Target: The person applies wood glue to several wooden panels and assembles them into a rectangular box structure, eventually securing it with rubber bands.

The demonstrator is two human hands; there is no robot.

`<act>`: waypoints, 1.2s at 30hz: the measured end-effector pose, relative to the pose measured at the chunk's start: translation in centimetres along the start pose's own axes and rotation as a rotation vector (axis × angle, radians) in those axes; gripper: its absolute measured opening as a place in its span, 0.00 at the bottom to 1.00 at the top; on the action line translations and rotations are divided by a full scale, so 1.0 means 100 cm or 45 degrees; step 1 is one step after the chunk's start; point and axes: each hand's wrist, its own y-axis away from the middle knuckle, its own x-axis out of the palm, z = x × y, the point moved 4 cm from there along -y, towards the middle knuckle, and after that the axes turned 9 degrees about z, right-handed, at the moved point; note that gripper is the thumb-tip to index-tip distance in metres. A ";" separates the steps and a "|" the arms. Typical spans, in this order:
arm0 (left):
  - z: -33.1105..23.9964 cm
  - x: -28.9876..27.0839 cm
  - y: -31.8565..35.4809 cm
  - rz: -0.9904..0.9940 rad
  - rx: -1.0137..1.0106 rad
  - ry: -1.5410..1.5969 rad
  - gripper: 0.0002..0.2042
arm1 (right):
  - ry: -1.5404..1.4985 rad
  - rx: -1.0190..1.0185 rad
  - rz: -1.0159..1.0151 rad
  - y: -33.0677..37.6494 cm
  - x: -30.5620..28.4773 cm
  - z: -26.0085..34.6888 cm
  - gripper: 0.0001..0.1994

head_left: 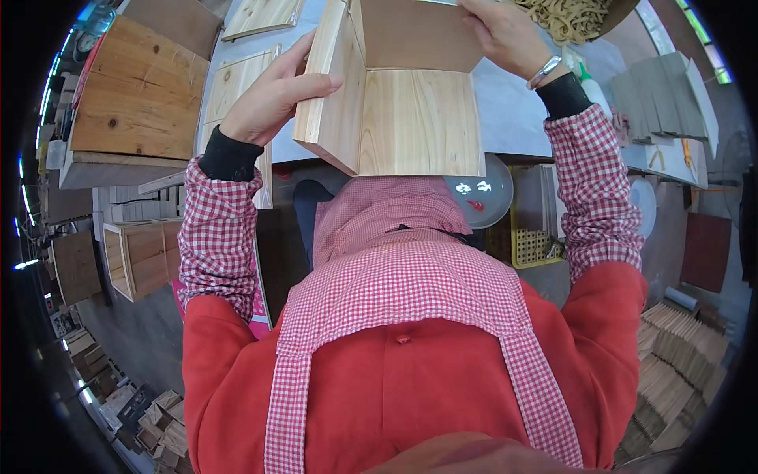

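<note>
A partly assembled wooden box (421, 118) rests over the near edge of the table in front of me. Its pale grained panels and a brown panel (421, 33) meet at right angles. My left hand (280, 93) grips the upright left side panel (335, 87), thumb on the inner face and fingers behind. At the far right corner of the box, my right hand (505, 35) has its fingers closed on the top edge of the brown panel, by a thin pale strip (437, 1). The right fingertips are partly cut off by the frame's upper edge.
Loose wooden panels (237, 83) lie on the white-covered table (513, 118). A bowl of curly strips (568, 17) stands back right, near a green-tipped bottle (591, 83) and stacked grey boards (659, 95). A large wooden box (138, 87) stands left. A grey basin (489, 193) sits below.
</note>
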 end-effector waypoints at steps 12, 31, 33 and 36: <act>0.003 -0.003 -0.002 0.014 0.020 0.025 0.41 | 0.454 0.195 0.153 -0.031 0.029 0.002 0.11; -0.007 -0.003 0.000 0.045 -0.035 0.029 0.46 | 0.405 0.099 -0.030 -0.037 0.035 -0.001 0.16; -0.009 -0.001 0.000 0.091 0.033 0.025 0.45 | 0.404 0.103 0.014 -0.040 0.035 0.000 0.16; -0.002 -0.005 0.002 0.126 0.029 0.022 0.44 | 0.430 0.108 0.031 -0.039 0.030 0.006 0.17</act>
